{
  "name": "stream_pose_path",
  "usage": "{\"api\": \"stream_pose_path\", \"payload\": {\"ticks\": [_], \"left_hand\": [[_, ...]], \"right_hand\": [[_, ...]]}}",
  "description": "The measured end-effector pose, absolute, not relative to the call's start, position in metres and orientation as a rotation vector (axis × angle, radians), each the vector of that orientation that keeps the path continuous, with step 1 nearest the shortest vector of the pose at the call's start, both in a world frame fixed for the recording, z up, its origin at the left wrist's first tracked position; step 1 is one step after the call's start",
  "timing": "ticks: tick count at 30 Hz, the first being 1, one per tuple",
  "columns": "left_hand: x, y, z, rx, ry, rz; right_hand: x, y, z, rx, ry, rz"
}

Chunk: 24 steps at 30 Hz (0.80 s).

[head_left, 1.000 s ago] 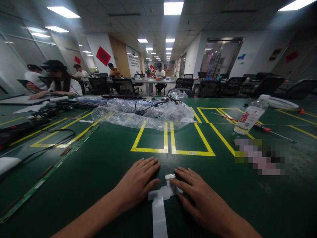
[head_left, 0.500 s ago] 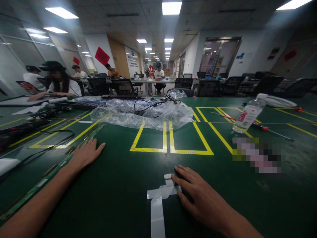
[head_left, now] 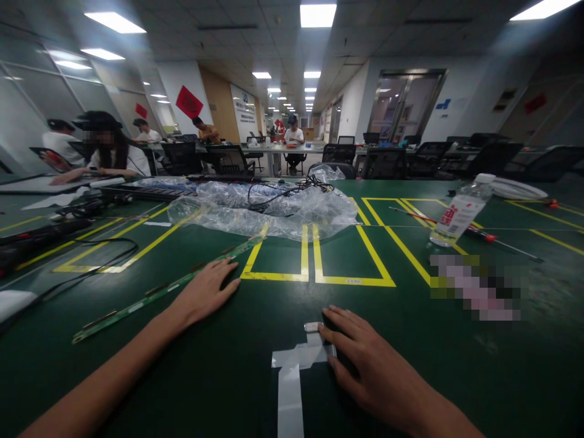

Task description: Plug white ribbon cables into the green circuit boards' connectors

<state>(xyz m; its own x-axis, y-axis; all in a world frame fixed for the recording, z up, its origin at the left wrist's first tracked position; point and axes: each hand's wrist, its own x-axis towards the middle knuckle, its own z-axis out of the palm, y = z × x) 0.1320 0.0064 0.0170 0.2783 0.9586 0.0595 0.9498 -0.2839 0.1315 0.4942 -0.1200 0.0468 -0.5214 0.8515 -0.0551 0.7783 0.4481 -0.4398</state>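
Note:
A long, narrow green circuit board lies slantwise on the green table. My left hand rests against its near side, fingers stretched out flat along it and thumb apart. Part of the board is hidden behind those fingers. My right hand lies palm down with its fingers extended. Its fingertips touch the edge of white tape strips, stuck to the table in a cross-like shape. Whether the fingers press on the tape, I cannot tell.
Clear plastic wrap with a black cable spreads across the middle. A tilted water bottle and a long screwdriver are at the right. Yellow tape outlines mark the table. Dark cables lie left, near a seated person.
My left hand has moved right, and the circuit board has shifted right with it, now lying at a flatter angle. My right hand stays in place by the tape.

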Motion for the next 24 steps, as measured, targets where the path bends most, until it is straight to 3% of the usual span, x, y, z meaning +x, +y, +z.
{"api": "stream_pose_path", "payload": {"ticks": [9,24], "left_hand": [[0.235,-0.093,0.043,2.674,0.9,0.136],[0.23,-0.081,0.031,2.714,0.708,0.387]], "right_hand": [[0.49,-0.124,0.043,-1.385,-2.557,0.528],[0.489,-0.123,0.045,-1.401,-2.558,0.479]]}}
